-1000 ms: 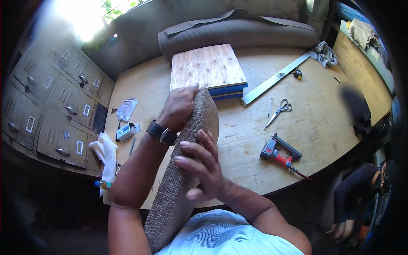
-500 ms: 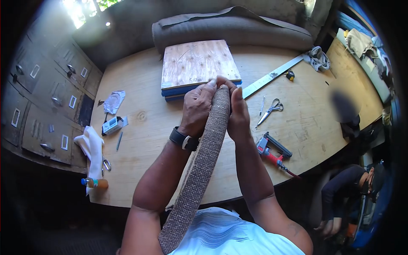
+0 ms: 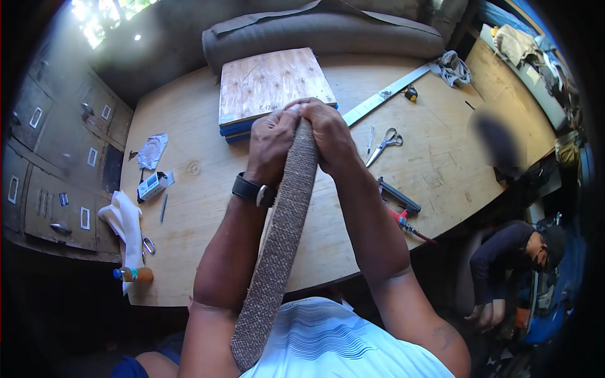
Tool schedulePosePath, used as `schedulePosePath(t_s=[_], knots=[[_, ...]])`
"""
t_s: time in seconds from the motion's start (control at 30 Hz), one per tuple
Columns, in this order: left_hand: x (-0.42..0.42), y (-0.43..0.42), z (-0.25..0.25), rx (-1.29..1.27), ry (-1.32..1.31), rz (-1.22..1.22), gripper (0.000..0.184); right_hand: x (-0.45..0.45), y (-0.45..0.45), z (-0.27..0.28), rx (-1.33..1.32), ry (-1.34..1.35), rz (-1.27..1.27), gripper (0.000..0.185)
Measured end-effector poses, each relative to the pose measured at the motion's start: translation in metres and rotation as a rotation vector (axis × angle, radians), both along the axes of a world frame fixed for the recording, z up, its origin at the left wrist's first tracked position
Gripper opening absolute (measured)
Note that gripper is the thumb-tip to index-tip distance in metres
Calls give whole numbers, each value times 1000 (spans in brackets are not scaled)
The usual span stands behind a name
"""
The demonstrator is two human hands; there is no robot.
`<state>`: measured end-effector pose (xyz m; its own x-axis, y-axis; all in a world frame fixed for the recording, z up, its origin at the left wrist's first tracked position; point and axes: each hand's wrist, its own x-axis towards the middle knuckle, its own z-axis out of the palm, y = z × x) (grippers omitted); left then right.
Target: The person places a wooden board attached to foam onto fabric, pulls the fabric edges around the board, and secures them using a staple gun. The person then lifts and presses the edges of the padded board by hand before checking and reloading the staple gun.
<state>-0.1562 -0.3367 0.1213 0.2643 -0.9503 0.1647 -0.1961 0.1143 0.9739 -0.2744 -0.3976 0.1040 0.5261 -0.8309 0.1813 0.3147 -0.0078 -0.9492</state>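
Observation:
A long narrow piece covered in brown-grey woven fabric [image 3: 282, 239] slants from my torso up to the middle of the table. My left hand [image 3: 271, 142], with a black watch on its wrist, is closed round the far end from the left side. At the same end my right hand [image 3: 329, 135] is closed from the right, its fingers bent over the tip and meeting the left fingers. What the fingertips pinch there is hidden. Just beyond both hands lies a plywood panel [image 3: 271, 82] on blue-edged layers.
Right of my hands lie scissors [image 3: 386, 146], a pen [image 3: 370, 138], a staple gun [image 3: 399, 196], a metal ruler [image 3: 384, 94] and a tape measure [image 3: 410, 93]. A fabric roll [image 3: 328, 36] lies behind. At left stands a bottle [image 3: 135, 274]; a person [image 3: 510, 264] bends at lower right.
My right hand has turned and its fingers have closed over the strip's far end, where the thumb stood up before. The view has shifted slightly, moving the table items left and up.

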Motion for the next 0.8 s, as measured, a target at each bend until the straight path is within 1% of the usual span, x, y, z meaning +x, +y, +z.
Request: schedulePosePath(t_s=[0.1, 0.17, 0.3, 0.33, 0.43, 0.47, 0.5, 0.6, 0.63, 0.73, 0.77, 0.8], knots=[[0, -2, -2, 7, 112, 27, 31, 1, -13, -23, -105, -98, 33, 45], [3, -4, 0, 2, 137, 36, 31, 6, -11, -19, -148, -143, 44, 45], [4, -9, -12, -28, 111, 28, 32, 11, 20, -19, -230, -8, -208, 80], [5, -12, -17, -31, 113, 28, 32, 9, 28, -20, -227, 1, -208, 80], [13, -26, -39, -332, 28, -6, 35, 4, 50, -21, -436, 204, -244, 97], [17, -29, -44, -377, 20, -7, 35, 2, 57, -21, -505, 273, -253, 103], [20, -32, -49, -423, 12, -8, 36, 2, 65, -21, -500, 285, -245, 103], [28, -32, -47, -309, -125, -22, 38, 1, 87, -18, -656, 336, -271, 110], [26, -29, -44, -302, -114, -16, 39, -1, 95, -17, -710, 358, -273, 112], [20, -26, -45, -315, -26, 5, 39, -3, 118, -12, -765, 395, -233, 109], [22, -28, -44, -409, -61, -22, 37, -2, 123, -14, -848, 417, -262, 104], [26, -24, -45, -548, -379, 11, 35, -3, 128, -13, -914, 433, -254, 103]])
